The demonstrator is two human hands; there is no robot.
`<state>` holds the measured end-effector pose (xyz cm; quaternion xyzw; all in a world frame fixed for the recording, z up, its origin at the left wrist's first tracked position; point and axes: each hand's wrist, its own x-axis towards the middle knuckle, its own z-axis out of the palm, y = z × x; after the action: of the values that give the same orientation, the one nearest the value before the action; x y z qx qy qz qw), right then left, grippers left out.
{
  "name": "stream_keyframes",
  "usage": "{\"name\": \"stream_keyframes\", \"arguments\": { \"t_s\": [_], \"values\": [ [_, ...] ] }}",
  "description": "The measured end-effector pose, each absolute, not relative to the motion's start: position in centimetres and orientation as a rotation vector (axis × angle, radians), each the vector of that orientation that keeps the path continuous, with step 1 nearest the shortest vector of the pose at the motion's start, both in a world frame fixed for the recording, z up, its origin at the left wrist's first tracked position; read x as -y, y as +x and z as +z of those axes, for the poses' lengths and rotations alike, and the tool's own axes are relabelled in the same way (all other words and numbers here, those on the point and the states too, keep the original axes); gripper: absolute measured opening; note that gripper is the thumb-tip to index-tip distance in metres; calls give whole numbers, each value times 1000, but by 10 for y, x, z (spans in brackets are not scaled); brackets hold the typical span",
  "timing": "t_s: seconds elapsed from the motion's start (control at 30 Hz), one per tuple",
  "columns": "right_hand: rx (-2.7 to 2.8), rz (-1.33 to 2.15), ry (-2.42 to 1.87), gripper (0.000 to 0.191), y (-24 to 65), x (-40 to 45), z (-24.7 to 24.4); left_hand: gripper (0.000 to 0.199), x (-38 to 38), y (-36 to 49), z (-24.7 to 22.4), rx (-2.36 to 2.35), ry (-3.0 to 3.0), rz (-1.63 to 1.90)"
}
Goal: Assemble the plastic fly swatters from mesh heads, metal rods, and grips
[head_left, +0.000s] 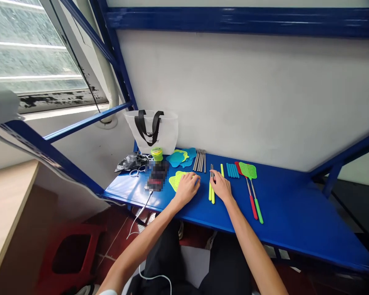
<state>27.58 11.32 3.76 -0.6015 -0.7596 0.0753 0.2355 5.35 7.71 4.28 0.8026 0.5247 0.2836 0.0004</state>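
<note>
My left hand (188, 188) is low over the blue table, its fingers curled and what they hold, if anything, hidden. It partly covers some yellow-green fly swatter heads (174, 181). To its right, the fingers of my right hand (222, 185) are closed at the thin metal rods of yellow-handled swatter sticks (212, 194). Just beyond this hand lies another yellow handle (222, 170). Several bare metal rods (199, 160) lie side by side toward the wall. Right of my hands are short blue handles (232, 170), a green fly swatter (248, 171) and a red fly swatter (253, 208).
Blue swatter heads (176, 159) lie beside a green-lidded tub (156, 154). A white bag (169, 131) stands against the wall. Scissors (134, 173), a black plastic bag (127, 162) and a blurred phone-like device (158, 176) with a white cable (147, 200) occupy the table's left end.
</note>
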Motion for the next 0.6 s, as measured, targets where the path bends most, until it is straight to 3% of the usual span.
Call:
{"name": "stream_keyframes", "arguments": {
  "t_s": [0.33,0.6],
  "values": [
    [2096,235,-1781,45,267,-124,39,68,-59,2,-6,-2009,2204,962],
    [1971,344,-1834,53,271,-133,35,51,-61,-5,5,-1768,2216,984]
  ]
}}
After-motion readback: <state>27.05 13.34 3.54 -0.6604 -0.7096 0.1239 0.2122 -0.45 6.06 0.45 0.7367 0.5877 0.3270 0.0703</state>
